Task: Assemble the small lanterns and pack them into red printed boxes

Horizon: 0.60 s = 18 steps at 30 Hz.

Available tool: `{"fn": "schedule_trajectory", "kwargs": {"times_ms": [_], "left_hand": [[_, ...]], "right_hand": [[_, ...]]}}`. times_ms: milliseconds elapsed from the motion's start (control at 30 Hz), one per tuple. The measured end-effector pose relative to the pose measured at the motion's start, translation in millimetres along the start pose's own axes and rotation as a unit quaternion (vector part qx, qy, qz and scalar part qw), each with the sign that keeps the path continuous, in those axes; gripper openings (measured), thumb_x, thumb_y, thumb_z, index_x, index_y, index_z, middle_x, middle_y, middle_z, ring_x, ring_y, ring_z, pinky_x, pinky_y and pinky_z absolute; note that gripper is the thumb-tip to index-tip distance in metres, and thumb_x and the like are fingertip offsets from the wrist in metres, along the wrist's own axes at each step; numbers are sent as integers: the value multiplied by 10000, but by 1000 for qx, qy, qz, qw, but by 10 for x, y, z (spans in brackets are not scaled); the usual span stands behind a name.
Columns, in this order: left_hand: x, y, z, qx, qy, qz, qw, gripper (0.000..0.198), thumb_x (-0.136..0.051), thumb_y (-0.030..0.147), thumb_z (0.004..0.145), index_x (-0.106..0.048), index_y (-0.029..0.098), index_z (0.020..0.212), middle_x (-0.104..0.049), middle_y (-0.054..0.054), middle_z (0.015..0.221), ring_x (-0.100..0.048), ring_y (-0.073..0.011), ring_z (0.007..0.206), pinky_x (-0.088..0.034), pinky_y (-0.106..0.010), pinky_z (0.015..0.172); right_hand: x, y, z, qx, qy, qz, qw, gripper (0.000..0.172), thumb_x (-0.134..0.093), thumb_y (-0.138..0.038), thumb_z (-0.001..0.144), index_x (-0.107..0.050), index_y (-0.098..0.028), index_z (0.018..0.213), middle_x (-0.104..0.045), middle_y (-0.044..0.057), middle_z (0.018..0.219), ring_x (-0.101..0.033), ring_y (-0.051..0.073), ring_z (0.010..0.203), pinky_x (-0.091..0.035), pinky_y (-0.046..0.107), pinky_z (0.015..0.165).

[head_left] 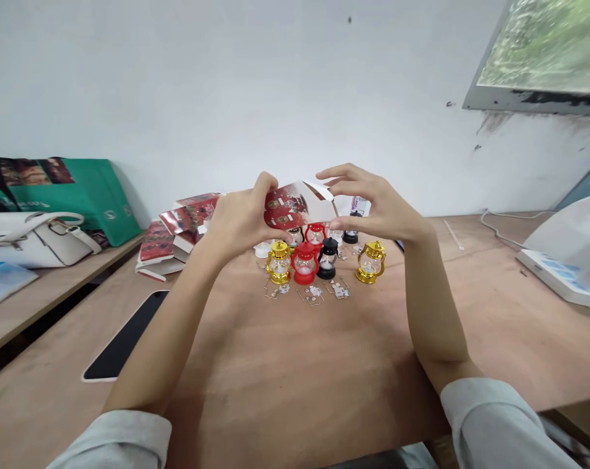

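Nearest, down and left of the hands, a black phone [124,339] lies flat on the wooden table [295,378]. Higher up, the left hand [241,221] and the right hand [380,208] both pinch one red box [295,203]. It is up in the air between them, with its white flap open. Right under the box stand little lanterns [305,264] in gold, red and black, all out on the table. I think the box is folded up but not filled yet, though I cannot see inside. Past the left hand lies a pile of flat boxes [178,234].
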State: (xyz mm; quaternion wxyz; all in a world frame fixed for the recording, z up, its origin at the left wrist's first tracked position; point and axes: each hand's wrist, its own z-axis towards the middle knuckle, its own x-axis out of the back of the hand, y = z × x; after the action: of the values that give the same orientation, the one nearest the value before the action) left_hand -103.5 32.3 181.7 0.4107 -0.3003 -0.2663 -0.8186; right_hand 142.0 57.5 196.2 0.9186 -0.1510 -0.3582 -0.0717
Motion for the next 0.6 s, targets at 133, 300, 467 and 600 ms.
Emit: {"fn": "schedule_trajectory", "kwargs": {"times_ms": [133,300,467,600], "left_hand": [[-27,-8,3,24,-2,-33,999,524,-778,438,604,-482,224,981,-472,34,605,-571,-219,722,-411,-325,685],[36,16,-14,9,0,-62,998,337,-733,381,651,-529,237,878,-428,42,561,-517,-192,681,-382,-320,684],[240,6,-59,-9,-49,-11,999,263,-703,405,660,-550,231,785,-445,38,532,-492,-180,627,-345,-283,643],[515,8,-118,-7,-102,59,993,275,-588,477,748,-558,204,756,-522,15,579,-468,-146,568,-322,-257,590]], "right_hand": [[-125,-2,49,2,26,13,1000,378,-735,-497,681,-671,-233,943,-620,41,1062,-575,197,973,-478,380,884],[-340,75,87,-43,165,43,984,490,-705,-538,695,-574,-237,1060,-598,2,875,-587,147,795,-535,309,705],[-554,75,139,-40,191,58,979,618,-717,-533,681,-452,-257,1167,-566,13,935,-580,150,812,-549,302,662],[-737,75,189,-29,175,88,980,574,-679,-492,737,-411,-246,1181,-550,36,1033,-582,156,873,-550,305,696]]}}
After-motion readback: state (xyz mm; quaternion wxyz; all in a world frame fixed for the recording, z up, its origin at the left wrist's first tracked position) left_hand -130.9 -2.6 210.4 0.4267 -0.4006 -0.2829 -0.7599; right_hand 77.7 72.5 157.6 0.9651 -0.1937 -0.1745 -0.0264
